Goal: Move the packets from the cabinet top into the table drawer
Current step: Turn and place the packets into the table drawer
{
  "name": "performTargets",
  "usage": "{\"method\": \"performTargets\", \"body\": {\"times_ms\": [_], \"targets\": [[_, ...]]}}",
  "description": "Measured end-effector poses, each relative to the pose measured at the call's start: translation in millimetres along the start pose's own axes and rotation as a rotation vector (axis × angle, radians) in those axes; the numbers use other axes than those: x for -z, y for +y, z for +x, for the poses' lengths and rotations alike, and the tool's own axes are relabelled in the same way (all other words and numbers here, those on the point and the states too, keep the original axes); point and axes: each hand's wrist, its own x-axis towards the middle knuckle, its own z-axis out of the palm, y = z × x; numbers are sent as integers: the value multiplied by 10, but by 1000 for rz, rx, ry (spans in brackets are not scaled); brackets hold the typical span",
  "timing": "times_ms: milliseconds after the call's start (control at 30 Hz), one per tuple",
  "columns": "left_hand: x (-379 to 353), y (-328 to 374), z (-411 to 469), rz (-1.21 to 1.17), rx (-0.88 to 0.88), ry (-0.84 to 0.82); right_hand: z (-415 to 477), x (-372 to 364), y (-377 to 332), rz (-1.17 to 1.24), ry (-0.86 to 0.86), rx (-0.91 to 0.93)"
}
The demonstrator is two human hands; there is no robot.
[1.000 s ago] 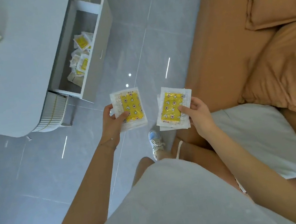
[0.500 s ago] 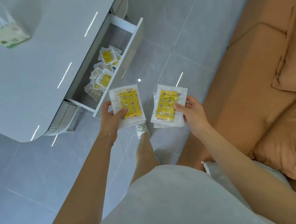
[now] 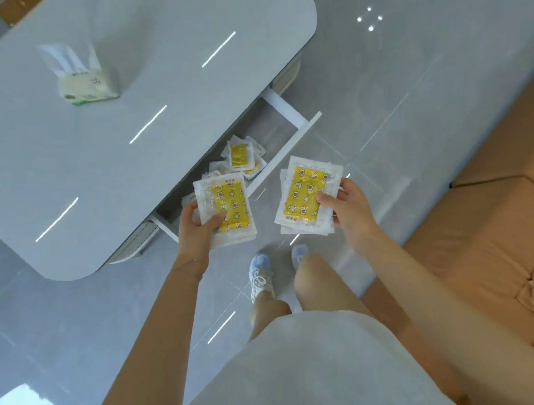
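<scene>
My left hand (image 3: 195, 233) grips a small stack of white packets with yellow printed centres (image 3: 229, 204), held over the near end of the open drawer (image 3: 289, 154). My right hand (image 3: 350, 212) holds a second stack of the same packets (image 3: 305, 193) just in front of the drawer's white front panel. Several more packets (image 3: 241, 156) lie loose inside the drawer, partly hidden by the stack in my left hand. The drawer sticks out from under the grey table (image 3: 110, 139).
A tissue pack (image 3: 87, 85) stands on the table top at the left. An orange-brown sofa (image 3: 506, 236) fills the right side. My legs and pale sneakers (image 3: 260, 274) stand on the glossy grey tile floor between table and sofa.
The table and drawer have swung from the upper left toward the centre of the view. Both hands with their packets are now at the drawer's front instead of well short of it.
</scene>
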Motion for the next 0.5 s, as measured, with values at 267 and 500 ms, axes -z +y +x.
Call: {"method": "performTargets", "body": {"times_ms": [267,500], "targets": [[-63,97,604,-186,190,221,1224,-373,-467,-302,-160,-80],[-90,-263,1296,-269,302,364,2226,-809,-359,-473,-226,-137]]}}
